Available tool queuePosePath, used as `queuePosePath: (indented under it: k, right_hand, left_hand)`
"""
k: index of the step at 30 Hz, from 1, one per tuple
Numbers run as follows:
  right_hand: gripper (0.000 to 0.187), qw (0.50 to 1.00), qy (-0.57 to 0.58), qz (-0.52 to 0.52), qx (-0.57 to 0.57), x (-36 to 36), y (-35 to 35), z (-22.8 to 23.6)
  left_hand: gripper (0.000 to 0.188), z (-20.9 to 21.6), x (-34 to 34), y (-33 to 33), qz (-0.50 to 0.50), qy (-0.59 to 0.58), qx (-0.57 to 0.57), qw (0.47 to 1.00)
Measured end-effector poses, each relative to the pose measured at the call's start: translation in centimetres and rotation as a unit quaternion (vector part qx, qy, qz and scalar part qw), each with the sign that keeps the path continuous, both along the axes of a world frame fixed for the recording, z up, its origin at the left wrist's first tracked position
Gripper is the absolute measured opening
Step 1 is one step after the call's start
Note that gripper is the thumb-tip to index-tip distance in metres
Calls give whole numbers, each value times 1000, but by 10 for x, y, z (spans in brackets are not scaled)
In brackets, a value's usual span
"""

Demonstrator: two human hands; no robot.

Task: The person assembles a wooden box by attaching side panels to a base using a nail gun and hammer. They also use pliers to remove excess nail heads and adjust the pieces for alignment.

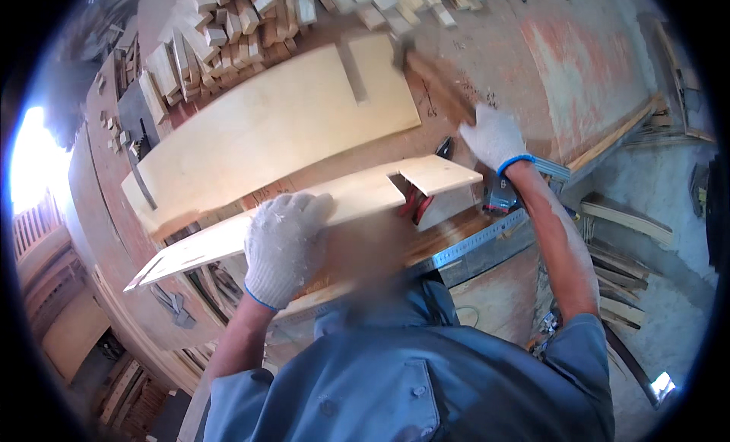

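My left hand (285, 244), in a white knitted glove, grips a long pale wooden board (357, 191) with its fingers over the top. This board is tilted and has a rectangular notch near its right end. In my right hand (493, 138), also gloved, is a hammer (441, 87) with a wooden handle, closed near the handle's end. The hammer's dark, blurred head is beside the far right corner of a second, larger pale board (266, 130). That board lies on the workbench (487, 54) and has a slot at each end.
Many short wood offcuts (236, 31) are heaped at the back. A metal ruler (479, 240) runs along the bench's near edge. Pliers (173, 303) lie at the left, and a small saw (141, 144) is farther back. Wood strips (620, 278) are stacked at the right.
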State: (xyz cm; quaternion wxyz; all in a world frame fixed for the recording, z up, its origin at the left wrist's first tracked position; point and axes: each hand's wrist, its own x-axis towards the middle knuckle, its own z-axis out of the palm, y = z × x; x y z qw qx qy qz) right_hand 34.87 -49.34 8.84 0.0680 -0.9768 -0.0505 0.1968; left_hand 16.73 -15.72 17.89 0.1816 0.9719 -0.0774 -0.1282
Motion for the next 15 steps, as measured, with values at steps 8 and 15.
queuePosePath:
  k: [8,15]
  right_hand:
    - [40,1000,16,11,-18,3,-4,38]
    - [40,999,-14,-19,-25,-12,12,12]
  left_hand:
    - [30,-3,0,1,-5,-17,-5,1000]
    - [28,-2,1,2,-11,0,4,1000]
